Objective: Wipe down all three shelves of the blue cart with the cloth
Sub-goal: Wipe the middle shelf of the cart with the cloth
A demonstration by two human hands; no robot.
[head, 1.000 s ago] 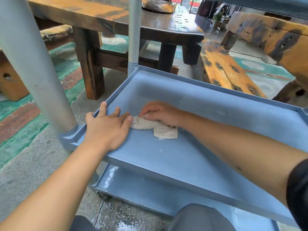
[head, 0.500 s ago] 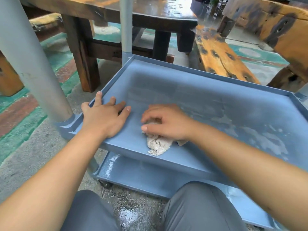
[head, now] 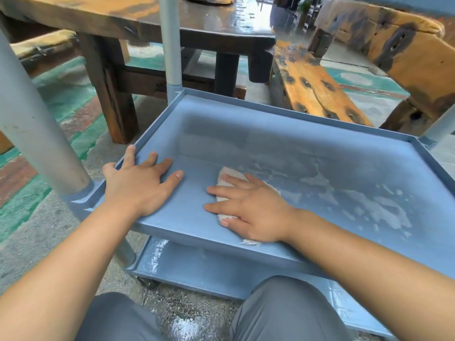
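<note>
Now the cloth (head: 225, 179) lies more toward the right than half a second ago, in the lower middle of the frame, on the middle shelf (head: 307, 153) of the blue cart (head: 73, 200). It has moved away from the left hand (head: 140, 185), so the wiping stroke goes rightward, toward the whitish wet patches at the right of the frame. I judge that this shelf is only partly done, and the bottom shelf (head: 197, 269), seen below, looks still streaked.

The right hand (head: 248, 207) is flat and spread, palm down, and presses the cloth against the shelf; the cloth shows beyond the fingertips. The left hand is also open, fingers spread, resting on the shelf floor by the left rim, with the thumb over the edge; it holds nothing.
</note>
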